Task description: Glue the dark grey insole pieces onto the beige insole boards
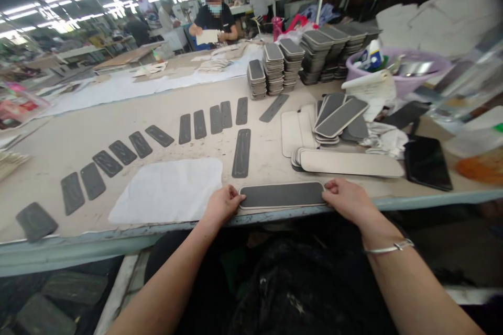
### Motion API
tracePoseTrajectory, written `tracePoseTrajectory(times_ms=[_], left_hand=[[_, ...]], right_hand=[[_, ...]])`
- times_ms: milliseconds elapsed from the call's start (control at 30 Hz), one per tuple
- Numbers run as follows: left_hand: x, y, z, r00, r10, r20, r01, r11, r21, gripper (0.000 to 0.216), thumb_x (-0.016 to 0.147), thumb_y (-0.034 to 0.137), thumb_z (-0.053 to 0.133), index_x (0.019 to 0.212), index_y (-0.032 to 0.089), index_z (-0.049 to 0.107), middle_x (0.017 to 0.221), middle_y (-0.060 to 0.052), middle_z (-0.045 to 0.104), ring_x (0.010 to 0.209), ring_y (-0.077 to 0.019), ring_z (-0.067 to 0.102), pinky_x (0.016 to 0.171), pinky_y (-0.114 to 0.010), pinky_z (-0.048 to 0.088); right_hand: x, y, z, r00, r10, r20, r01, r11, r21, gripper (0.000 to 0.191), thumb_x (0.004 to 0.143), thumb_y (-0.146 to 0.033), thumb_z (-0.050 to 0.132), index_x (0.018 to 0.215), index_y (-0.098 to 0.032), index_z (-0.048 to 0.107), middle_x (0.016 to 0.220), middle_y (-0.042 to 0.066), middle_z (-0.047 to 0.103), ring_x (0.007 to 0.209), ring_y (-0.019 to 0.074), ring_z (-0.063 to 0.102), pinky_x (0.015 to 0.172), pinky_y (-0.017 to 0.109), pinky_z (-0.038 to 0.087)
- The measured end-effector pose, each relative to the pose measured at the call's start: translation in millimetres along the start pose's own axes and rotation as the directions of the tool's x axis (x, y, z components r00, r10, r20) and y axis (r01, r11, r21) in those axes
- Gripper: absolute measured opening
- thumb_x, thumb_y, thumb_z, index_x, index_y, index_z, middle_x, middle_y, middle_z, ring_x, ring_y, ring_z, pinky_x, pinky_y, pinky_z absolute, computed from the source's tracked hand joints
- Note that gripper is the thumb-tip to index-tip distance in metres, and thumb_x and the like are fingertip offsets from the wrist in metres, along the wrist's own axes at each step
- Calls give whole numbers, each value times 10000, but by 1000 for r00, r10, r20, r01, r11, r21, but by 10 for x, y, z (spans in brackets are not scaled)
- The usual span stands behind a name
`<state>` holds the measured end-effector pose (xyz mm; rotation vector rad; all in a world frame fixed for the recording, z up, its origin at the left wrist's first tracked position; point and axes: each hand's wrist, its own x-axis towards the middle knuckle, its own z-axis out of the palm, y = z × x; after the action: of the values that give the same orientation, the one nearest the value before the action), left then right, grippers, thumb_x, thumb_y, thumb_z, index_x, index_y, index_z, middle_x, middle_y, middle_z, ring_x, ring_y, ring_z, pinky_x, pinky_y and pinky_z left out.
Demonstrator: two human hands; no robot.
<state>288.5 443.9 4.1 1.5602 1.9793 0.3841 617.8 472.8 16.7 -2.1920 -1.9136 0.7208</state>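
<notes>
Head view: the only camera, looking forward and down over a worktable (265, 152)
Grey panel (281, 194): long and flat with rounded corners, grey face up inside a pale rim; lies lengthwise along the near edge of the table, between the two hands
Left hand (226, 203): thumb and fingers pinched on the panel's left end
Right hand (346, 196): thumb and fingers pinched on the panel's right end; bracelet (391, 247) on this wrist
Gap between hands: well apart, the panel spanning it
Panel layers: cannot tell from here whether rim and grey face are separate sheets
Panel weight: judged light, being so thin; fingertip force should do
Panel stiffness: judged bendy rather than rigid; it lies flat here, but would probably sag if lifted by one end
Panel surface: grey face looks matt, so little slip expected; streaks on the grey strip (241, 153) just behind look shiny, possibly tacky to touch
Panel fragility: unlikely to crack; creasing or a smudged pale rim seems the likelier damage
Best hold: both short ends, thumbs on top near the rounded corners, even tension, middle of the face left untouched
Near left hand: white sheet (168, 188), just beside it
Near right hand: pale panel (349, 162), lying beyond it
</notes>
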Motion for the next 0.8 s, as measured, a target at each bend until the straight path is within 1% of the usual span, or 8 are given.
tracePoseTrajectory(times_ms=[200, 333, 400, 500, 567, 700, 767, 800], left_hand=[[-30, 29, -13, 1000, -1, -18, 2, 1000, 21, 211, 720, 393, 620, 682, 201, 543, 501, 27, 546, 503, -145, 509, 507, -241, 273], [-125, 12, 40, 985, 99, -140, -92, 994, 60, 241, 760, 376, 601, 936, 215, 565, 554, 37, 558, 553, -154, 533, 546, -240, 318], [-184, 9, 75, 971, 171, -166, -159, 984, 84, 225, 801, 352, 564, 989, 231, 582, 639, 19, 603, 618, -152, 564, 602, -239, 361], [-225, 6, 115, 955, 256, -148, -239, 963, 124, 171, 844, 319, 517, 943, 241, 632, 853, -17, 662, 790, -157, 596, 723, -237, 398], [-218, -2, 125, 953, 274, -126, -255, 956, 144, 179, 855, 319, 504, 930, 240, 646, 927, -24, 667, 862, -164, 594, 774, -239, 401], [-204, -12, 122, 958, 267, -109, -245, 953, 178, 187, 860, 328, 501, 917, 232, 650, 914, -31, 672, 870, -174, 599, 775, -247, 407], [-209, -11, 121, 957, 267, -110, -243, 951, 193, 190, 865, 329, 491, 900, 227, 647, 907, -35, 669, 866, -178, 601, 763, -249, 408], [-213, -9, 121, 956, 270, -111, -245, 949, 199, 192, 868, 328, 485, 894, 225, 645, 907, -35, 667, 864, -178, 601, 758, -249, 409]], right_hand=[[5, -2, 12, 1000, -11, -9, 11, 1000, -6, 187, 682, -271, 519, 837, -197, 594, 705, 5, 654, 668, 163, 588, 592, 257, 373], [-1, 14, 8, 1000, -30, -5, 30, 999, -14, 202, 678, -298, 530, 848, -201, 582, 695, -3, 645, 659, 168, 580, 579, 267, 359], [4, 37, 7, 999, -38, 9, 38, 998, -41, 207, 682, -328, 541, 851, -213, 576, 696, -3, 642, 662, 182, 579, 576, 281, 354], [44, 84, 24, 1000, -19, 18, 21, 992, -122, 222, 686, -406, 560, 828, -236, 577, 703, 16, 642, 645, 214, 577, 574, 318, 358], [84, 118, 37, 1000, -2, 13, 4, 988, -154, 233, 692, -443, 566, 808, -241, 575, 708, 38, 643, 646, 235, 578, 586, 344, 369], [106, 185, -9, 999, 4, 42, 1, 993, -115, 202, 730, -409, 560, 832, -238, 595, 762, 37, 657, 729, 248, 603, 653, 359, 415], [54, 174, -63, 1000, 29, -10, -30, 991, -128, 226, 780, -365, 499, 930, -233, 605, 813, 44, 664, 772, 258, 612, 683, 369, 434], [6, 136, -82, 997, 35, -67, -45, 988, -146, 262, 807, -340, 457, 995, -225, 598, 857, 59, 665, 792, 266, 614, 697, 380, 442]])
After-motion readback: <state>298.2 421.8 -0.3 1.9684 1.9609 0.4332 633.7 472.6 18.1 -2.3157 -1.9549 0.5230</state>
